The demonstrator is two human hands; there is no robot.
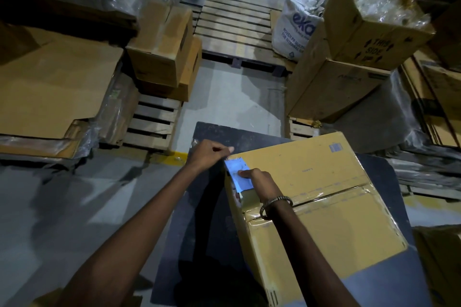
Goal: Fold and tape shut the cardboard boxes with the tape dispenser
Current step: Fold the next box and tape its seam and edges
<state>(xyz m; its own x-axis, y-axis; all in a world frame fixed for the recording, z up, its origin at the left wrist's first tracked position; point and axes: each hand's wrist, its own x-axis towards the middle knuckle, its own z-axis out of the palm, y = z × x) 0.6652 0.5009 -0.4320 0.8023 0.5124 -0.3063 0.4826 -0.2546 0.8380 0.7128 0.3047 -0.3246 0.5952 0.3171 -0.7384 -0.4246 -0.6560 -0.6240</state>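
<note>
Head view, looking down. Closed cardboard box (319, 197) resting on a dark table (212, 244), top flaps folded in, centre seam (331, 193) covered with clear tape running from the near-left edge toward the far right. Tape dispenser (239, 177), blue with a brownish roll beneath, sitting at the box's left edge, right where the seam ends. Right hand (262, 182) curled over the dispenser from above, fingers wrapped round its body, thumb on the blue plate; metal bracelet (275, 204) on that wrist, lying over the seam. Left hand (209, 154) just beyond the dispenser, at the box's far-left corner, fingers bunched and pinching something there, index tip pointing toward the box top; what sits between the fingertips too small to tell, possibly a strip of tape. Both hands close together, the dispenser between them and touching the box edge.

Around: wooden pallets (234, 22) on a grey floor, stacked cartons (162, 50) at left, flat cardboard sheets (55, 82) further left, a white woven sack (296, 27) and more cartons (369, 32) at right.
</note>
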